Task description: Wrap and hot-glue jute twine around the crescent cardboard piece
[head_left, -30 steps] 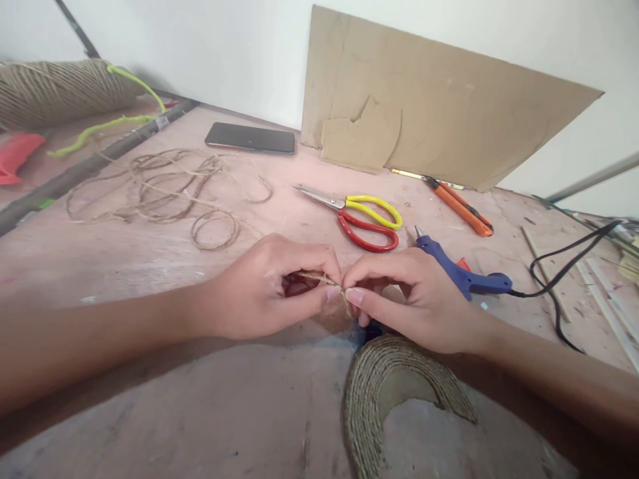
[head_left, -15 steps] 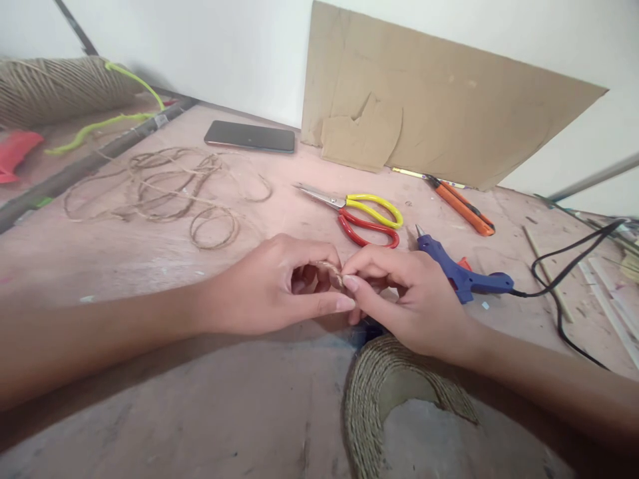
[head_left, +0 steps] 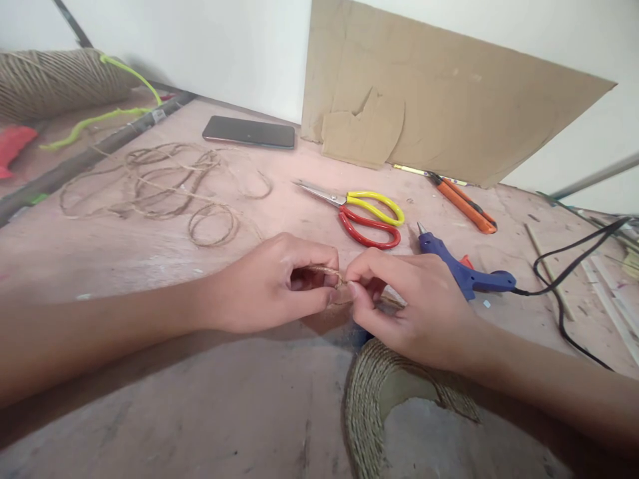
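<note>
My left hand (head_left: 272, 283) and my right hand (head_left: 407, 303) meet at the middle of the table, fingertips together. Both pinch a short piece of jute twine (head_left: 330, 273) between thumb and forefinger. Just below my right hand lies a curved cardboard piece wrapped in jute twine (head_left: 367, 392), partly hidden under my right wrist. A blue glue gun (head_left: 462, 269) lies close behind my right hand.
Red and yellow scissors (head_left: 367, 216) and an orange utility knife (head_left: 464, 205) lie beyond the hands. Loose twine loops (head_left: 170, 186), a phone (head_left: 248, 131) and a twine spool (head_left: 50, 80) sit at the left. A cardboard sheet (head_left: 449, 113) leans on the wall. A black cable (head_left: 564, 279) runs right.
The fingers of both hands have shifted along the twine, and my right hand's fingers curl more tightly now. The hands stay in the same spot.
</note>
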### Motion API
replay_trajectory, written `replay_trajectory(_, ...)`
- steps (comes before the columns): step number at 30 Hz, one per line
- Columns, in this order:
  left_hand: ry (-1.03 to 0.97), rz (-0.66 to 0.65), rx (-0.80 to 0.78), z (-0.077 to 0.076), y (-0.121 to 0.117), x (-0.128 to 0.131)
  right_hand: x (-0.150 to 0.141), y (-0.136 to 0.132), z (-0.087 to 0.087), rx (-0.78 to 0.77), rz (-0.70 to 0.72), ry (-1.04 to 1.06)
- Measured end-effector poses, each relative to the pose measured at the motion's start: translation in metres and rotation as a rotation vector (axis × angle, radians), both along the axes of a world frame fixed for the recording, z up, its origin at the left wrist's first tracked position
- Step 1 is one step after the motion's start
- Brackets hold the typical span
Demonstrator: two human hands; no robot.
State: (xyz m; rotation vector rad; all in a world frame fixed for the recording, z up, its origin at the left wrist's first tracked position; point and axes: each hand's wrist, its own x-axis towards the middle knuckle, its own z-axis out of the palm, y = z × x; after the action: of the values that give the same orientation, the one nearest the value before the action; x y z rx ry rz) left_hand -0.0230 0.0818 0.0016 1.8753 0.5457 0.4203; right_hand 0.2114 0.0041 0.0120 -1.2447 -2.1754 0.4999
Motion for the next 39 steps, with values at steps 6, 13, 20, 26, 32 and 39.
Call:
replay_trajectory(6,-0.050,-0.022,0.116,0.000,-0.001,0.000,-0.001,0.003,0.004,-0.192,0.053,0.085)
replay_trajectory(13,-0.062,-0.010,0.101,-0.002,-0.002,0.001,0.001,0.005,0.004,-0.248,0.071,0.153)
replay_trajectory(20,-0.029,-0.024,0.142,-0.001,-0.004,-0.003,0.001,0.006,-0.001,-0.151,0.094,0.137)
replay_trajectory(26,-0.058,-0.005,0.366,-0.002,-0.001,-0.008,0.002,0.005,-0.003,-0.064,0.116,0.126)
replay_trajectory(32,-0.074,-0.016,0.439,-0.005,-0.002,-0.006,0.003,0.004,-0.008,0.034,0.117,0.101)
replay_trajectory(39,-0.054,0.038,0.344,0.000,0.004,-0.007,0.000,-0.001,-0.002,0.120,0.158,0.108)
